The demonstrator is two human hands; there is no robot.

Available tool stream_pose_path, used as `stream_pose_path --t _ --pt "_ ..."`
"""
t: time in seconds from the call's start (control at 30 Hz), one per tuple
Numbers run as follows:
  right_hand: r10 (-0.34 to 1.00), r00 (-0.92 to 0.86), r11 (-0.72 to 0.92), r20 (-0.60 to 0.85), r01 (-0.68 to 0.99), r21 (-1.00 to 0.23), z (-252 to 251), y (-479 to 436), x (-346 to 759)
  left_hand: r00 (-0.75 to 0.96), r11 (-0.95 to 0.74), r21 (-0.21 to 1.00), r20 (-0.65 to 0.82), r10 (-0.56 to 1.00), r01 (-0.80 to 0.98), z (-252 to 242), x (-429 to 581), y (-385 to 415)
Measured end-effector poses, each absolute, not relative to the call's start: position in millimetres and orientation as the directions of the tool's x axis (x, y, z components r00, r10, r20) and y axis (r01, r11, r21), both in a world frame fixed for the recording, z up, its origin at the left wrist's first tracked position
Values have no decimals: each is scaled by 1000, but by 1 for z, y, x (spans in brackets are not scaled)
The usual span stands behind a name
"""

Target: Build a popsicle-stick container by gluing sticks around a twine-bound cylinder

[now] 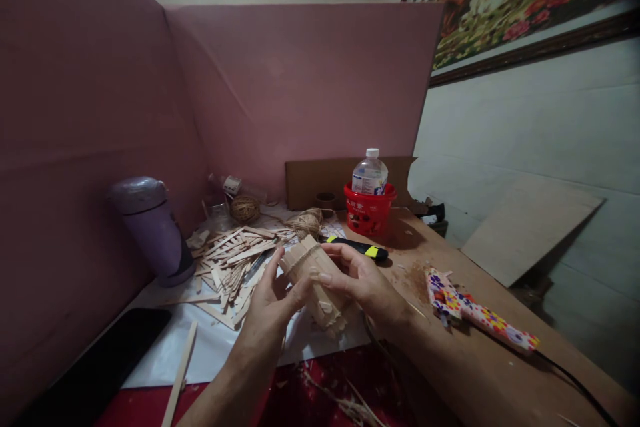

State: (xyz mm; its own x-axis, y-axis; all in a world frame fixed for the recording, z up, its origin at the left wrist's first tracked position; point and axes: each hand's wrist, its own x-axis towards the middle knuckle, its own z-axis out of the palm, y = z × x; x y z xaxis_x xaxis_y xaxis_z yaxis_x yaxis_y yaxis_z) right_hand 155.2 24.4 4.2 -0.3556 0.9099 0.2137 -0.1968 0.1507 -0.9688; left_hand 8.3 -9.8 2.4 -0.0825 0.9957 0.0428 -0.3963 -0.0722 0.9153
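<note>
A small craft-stick cylinder [325, 310], with twine wrapped around its upper end, tilts between my two hands above the white sheet. My left hand [273, 307] grips its left side, thumb on the front. From the right, my right hand [367, 280] holds it, with the thumb lying across the front and the fingers behind. A loose pile of craft sticks [233, 263] lies just left of my left hand. Beyond the cylinder are a tangle of twine [306, 221] and a black-and-yellow utility knife [360, 248].
A purple tumbler [155, 233] stands at the left, near a dark phone-like slab [115, 360]. At the back a red bucket [370, 213] holds a plastic bottle [371, 175]. A flower-patterned glue gun [480, 313] with a cord lies right. A twine ball [245, 209] sits behind the sticks.
</note>
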Motion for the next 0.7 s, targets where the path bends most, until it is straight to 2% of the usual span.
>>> stream_pose_path --t 0.17,0.33,0.6,0.7 --pt "927 -342 106 153 -153 -982 2 25 154 -21 16 893 -28 999 -451 -1 7 -8" --pt "924 -368 24 102 -210 -977 3 26 152 75 88 871 -60 995 -483 4 6 -10" --pt "920 -387 -29 54 -206 -978 3 24 152 42 118 882 -111 993 -457 6 5 -9" --pt "942 -333 -26 34 -174 -984 0 25 152 45 117 884 -109 993 -452 6 5 -9"
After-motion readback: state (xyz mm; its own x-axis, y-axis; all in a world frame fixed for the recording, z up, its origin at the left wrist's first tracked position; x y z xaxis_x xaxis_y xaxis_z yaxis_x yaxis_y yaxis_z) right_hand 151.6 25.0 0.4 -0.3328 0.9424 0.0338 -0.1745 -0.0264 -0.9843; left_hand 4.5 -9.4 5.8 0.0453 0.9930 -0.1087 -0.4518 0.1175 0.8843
